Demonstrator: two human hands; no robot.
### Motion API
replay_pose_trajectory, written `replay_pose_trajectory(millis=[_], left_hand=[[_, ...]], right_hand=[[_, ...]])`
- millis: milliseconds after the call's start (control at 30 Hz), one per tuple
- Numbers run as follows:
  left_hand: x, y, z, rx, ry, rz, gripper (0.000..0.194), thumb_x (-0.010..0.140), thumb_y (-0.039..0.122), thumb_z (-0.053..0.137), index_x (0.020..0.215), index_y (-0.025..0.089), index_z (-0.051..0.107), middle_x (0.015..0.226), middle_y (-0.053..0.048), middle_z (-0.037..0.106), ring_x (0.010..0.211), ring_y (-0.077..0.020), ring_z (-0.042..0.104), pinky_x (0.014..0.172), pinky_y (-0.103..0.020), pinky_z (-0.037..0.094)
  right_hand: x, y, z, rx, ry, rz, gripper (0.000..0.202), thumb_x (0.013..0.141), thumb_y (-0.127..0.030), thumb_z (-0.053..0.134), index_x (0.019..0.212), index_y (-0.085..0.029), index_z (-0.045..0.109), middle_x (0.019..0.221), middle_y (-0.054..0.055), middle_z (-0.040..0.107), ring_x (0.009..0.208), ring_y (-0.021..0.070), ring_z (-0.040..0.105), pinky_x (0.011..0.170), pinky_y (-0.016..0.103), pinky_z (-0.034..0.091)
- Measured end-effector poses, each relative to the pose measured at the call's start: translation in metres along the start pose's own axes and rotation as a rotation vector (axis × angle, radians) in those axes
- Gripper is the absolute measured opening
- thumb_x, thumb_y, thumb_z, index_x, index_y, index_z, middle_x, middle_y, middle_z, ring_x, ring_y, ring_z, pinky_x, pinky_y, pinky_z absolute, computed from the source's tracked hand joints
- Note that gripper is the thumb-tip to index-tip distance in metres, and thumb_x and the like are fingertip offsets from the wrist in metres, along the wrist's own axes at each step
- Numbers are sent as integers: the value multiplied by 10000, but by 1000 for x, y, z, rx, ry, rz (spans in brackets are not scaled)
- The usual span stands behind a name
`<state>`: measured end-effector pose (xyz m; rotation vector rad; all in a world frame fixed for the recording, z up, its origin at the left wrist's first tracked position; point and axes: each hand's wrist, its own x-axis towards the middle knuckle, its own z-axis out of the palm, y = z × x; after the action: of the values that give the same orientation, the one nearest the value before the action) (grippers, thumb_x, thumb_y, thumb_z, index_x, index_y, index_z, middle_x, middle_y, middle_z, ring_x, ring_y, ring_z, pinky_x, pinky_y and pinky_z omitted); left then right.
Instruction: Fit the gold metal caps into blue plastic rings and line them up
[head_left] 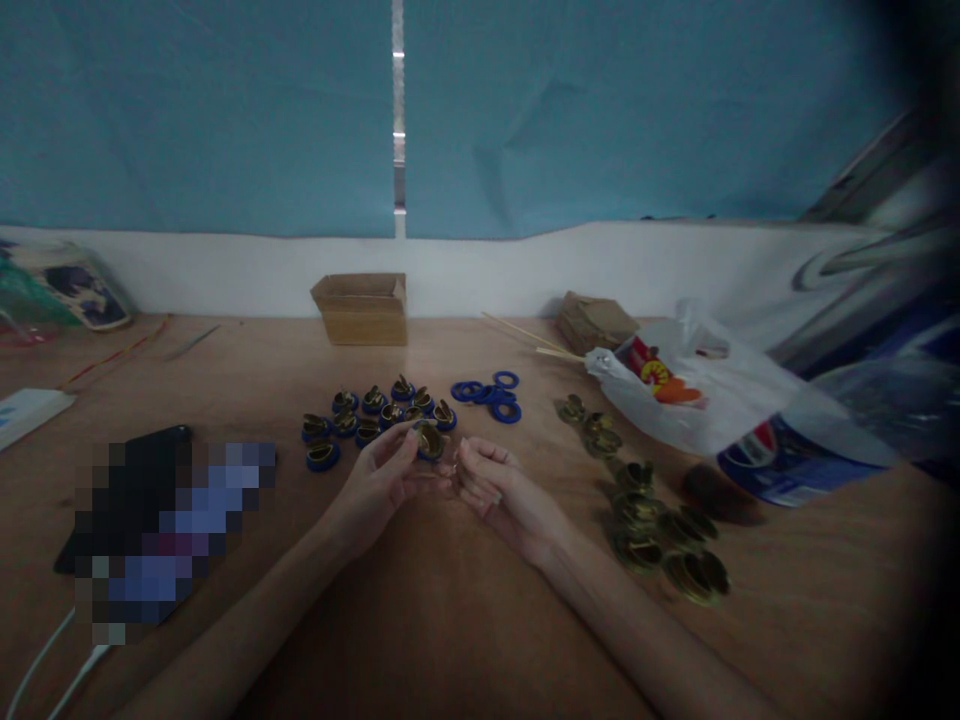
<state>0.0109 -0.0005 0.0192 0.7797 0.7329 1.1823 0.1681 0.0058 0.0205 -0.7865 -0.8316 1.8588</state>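
Observation:
My left hand (381, 474) is closed on a small round brass-coloured piece (430, 440), gripped between thumb and fingers. A bluish edge shows at its underside. Close beside it, my right hand (501, 485) has its thumb and fingertips pinched together; whatever they hold is too small to make out. Just beyond my left hand stand several brass pieces set in blue rings (345, 400), their lids tilted up. Loose blue rings (505, 410) lie past my right hand. To the right are several brass pieces without rings (637, 510).
An open cardboard box (364, 315) stands at the back by the white ledge. At right are a crumpled brown packet (596, 322), a white plastic bag (720, 410) with sticks and a blue tub (806, 455). A dark phone-like object (142, 480) and cables lie at left.

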Motion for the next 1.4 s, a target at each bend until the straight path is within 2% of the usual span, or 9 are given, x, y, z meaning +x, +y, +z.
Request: replay_pose_trajectory(millis=[267,467,567,733,900,1000,1100,1233,1400], left_hand=[[4,4,-5,-35,100,15,281,748,364,715,892,132,647,962,-67,693,722,-132,684,667,-237,559],[5,4,-8,-45,118,21,270,761,376,700,872,135,652,939,-62,700,777,-147,688,740,-264,561],[5,3,-7,-42,123,37,261,762,365,702,860,128,652,920,-65,705,802,-160,691,771,-278,559],[5,2,-7,-45,106,60,249,755,346,713,867,134,646,916,-57,704,813,-170,697,770,-277,557],[4,1,-8,3,79,93,259,775,330,695,944,143,635,975,-70,696,810,-165,691,768,-284,552],[4,0,-7,52,62,120,263,803,332,662,994,153,632,981,-66,692,824,-162,680,782,-295,548],[4,0,-6,79,45,129,266,809,334,652,1010,161,630,985,-64,686,833,-172,675,776,-314,549],[3,0,-6,124,62,126,290,802,332,659,1036,164,619,1051,-80,668,885,-201,668,764,-329,546],[4,-2,-10,210,61,126,268,804,350,658,1004,173,638,928,-38,678,739,-134,659,683,-250,519]], right_hand=[[1,0,-1,13,96,87,272,638,-363,809,680,-180,611,468,-107,345,415,48,228,437,219,238],[5,6,-7,-36,108,133,319,641,-403,798,669,-172,581,460,-108,352,412,45,263,432,209,223],[7,8,-8,-149,128,80,330,665,-443,768,749,-168,605,482,-95,417,418,48,303,432,209,225],[3,0,2,-432,164,-153,311,778,-488,639,778,-180,592,419,-99,401,373,56,305,387,214,186],[-3,-5,11,-567,98,-75,344,832,-509,548,695,-194,527,378,-95,439,276,48,301,306,193,202],[-4,-2,8,-550,39,22,357,829,-509,553,685,-183,535,368,-91,451,255,38,309,281,168,216],[-3,-3,3,-439,22,81,364,801,-521,592,708,-173,543,423,-69,523,281,40,401,292,147,270],[-2,-11,-1,-291,53,76,352,780,-500,640,720,-169,536,515,-44,587,380,56,523,362,146,371],[-2,-17,-4,-219,23,19,308,796,-455,648,730,-169,555,524,-69,533,389,27,466,382,139,339]])
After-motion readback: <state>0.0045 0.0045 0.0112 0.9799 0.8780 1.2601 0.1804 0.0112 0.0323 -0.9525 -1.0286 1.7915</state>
